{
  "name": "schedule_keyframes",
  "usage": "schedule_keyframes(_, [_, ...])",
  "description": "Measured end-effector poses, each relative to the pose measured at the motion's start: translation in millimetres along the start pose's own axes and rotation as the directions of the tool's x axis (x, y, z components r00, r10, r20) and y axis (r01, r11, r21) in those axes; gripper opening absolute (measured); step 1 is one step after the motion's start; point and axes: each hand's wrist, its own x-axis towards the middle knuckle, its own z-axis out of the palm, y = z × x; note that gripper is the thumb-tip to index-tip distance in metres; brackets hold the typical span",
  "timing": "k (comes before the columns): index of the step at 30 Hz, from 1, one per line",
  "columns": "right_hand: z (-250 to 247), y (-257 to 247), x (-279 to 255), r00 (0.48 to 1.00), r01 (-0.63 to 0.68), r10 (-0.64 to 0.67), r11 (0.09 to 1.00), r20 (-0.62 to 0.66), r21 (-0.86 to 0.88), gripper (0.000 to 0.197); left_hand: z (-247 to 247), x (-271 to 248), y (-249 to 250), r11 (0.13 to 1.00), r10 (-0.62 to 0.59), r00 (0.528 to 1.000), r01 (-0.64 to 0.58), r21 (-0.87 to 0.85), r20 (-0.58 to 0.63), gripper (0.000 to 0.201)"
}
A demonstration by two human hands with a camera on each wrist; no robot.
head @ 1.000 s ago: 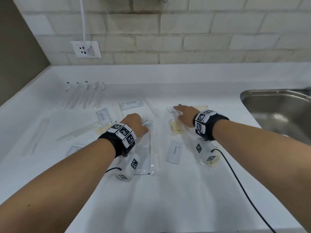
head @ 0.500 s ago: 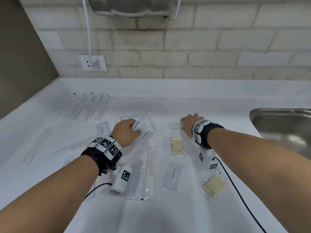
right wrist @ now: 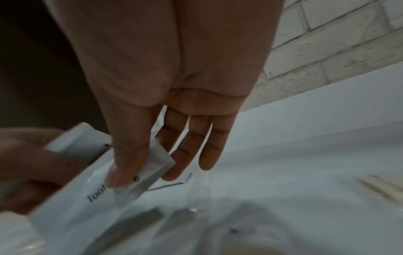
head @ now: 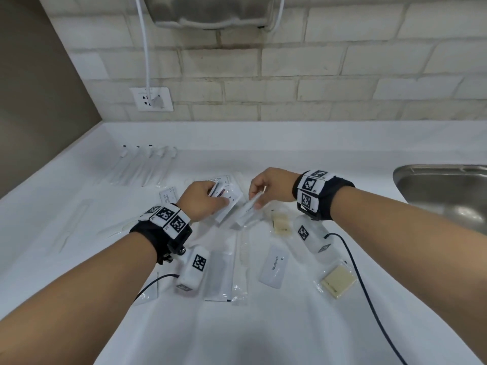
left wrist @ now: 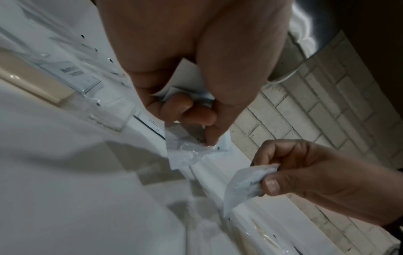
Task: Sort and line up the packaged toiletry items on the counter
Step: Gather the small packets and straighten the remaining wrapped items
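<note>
From the head camera, the left hand (head: 204, 202) grips a small stack of white sachets (head: 226, 204) just above the counter (head: 303, 325), fingers curled round them. At its 3 o'clock the right hand (head: 268, 187) pinches another white toothpaste sachet (head: 247, 213) between thumb and fingers, tilted, its lower end near the left hand's stack. At 5 o'clock from the hands lie 2 wrapped soap bars (head: 282, 225) (head: 338, 281) and a loose toothpaste sachet (head: 275, 267); a bagged comb (head: 243, 248) lies at 6 o'clock. At 10 o'clock a row of wrapped toothbrushes (head: 143, 167) sits by the back edge – the steel sink (head: 445, 191) is at 3 o'clock.

The left wrist camera shows the left hand (left wrist: 196, 69) with thumb and fingers closed on crinkled white packets (left wrist: 187, 153); at 4 o'clock the right hand (left wrist: 305, 174) pinches its sachet (left wrist: 242, 184).

The right wrist camera shows the right hand (right wrist: 174, 107), thumb pressing the sachet (right wrist: 150, 174) against the fingers – the other fingers nearly straight. The left hand (right wrist: 28, 165) at 9 o'clock holds its packets (right wrist: 76, 143)
</note>
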Motion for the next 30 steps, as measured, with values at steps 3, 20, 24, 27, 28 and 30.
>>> schedule_keyframes(3, [5, -13, -1, 0.997, 0.024, -0.022, 0.999, -0.080, 0.022, 0.021, -1, -10, 7, 0.997, 0.019, 0.999, -0.015, -0.079, 0.045, 0.013])
schedule_keyframes(20, [39, -24, -51, 0.967, -0.241, 0.246, 0.967, 0.062, -0.085, 0.043, 18, -50, -7, 0.999, 0.028, 0.991, -0.023, -0.041, 0.128, 0.014])
schedule_keyframes(24, [49, -15, -70, 0.916, -0.248, 0.329, 0.913, 0.228, -0.323, 0.058, 12, -55, -15, 0.997, -0.004, 1.000, 0.006, -0.082, 0.019, 0.009])
schedule_keyframes(27, [56, -14, -75, 0.923, -0.228, 0.319, 0.903, 0.214, -0.364, 0.058, 13, -59, -17, 0.994, -0.019, 1.000, 0.017, -0.104, -0.017, 0.012])
schedule_keyframes(28, [57, -15, -75, 0.929, -0.221, 0.314, 0.895, 0.196, -0.387, 0.057, 14, -61, -18, 0.994, -0.024, 1.000, 0.022, -0.104, -0.017, 0.013])
schedule_keyframes(30, [57, -18, -75, 0.934, -0.211, 0.311, 0.877, 0.174, -0.432, 0.054, 17, -64, -19, 0.994, -0.030, 1.000, 0.030, -0.104, -0.001, 0.013])
